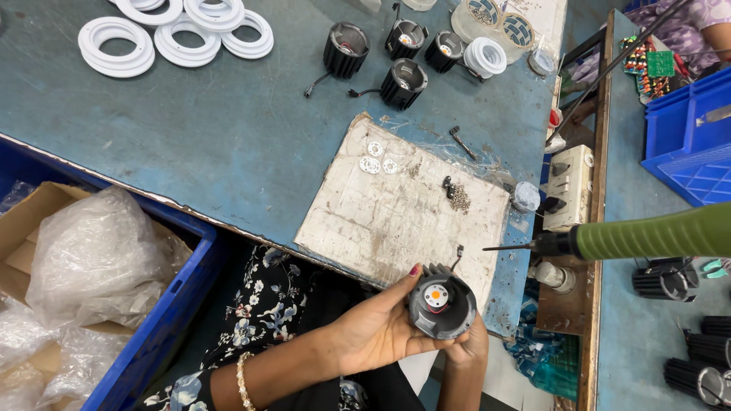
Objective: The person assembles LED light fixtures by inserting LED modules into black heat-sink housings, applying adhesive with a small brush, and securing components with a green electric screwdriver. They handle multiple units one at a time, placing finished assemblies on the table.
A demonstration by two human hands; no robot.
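Note:
My left hand [377, 327] and my right hand [464, 352] together hold a black finned lamp housing [442, 306] with an orange centre, below the near edge of a worn white board [388, 221]. The left hand cups it from the left, thumb up by its rim. From beneath, the right hand supports it. A thin wire sticks up from the housing. A green-handled electric screwdriver [647, 236] hangs to the right, its bit pointing left, with no hand on it.
Small white washers [375, 158] and a pile of screws [457, 196] lie on the board. Several black housings [402, 80] and white rings [179, 30] sit at the back of the blue table. A blue crate [171, 297] with plastic bags stands left. Another person works at far right.

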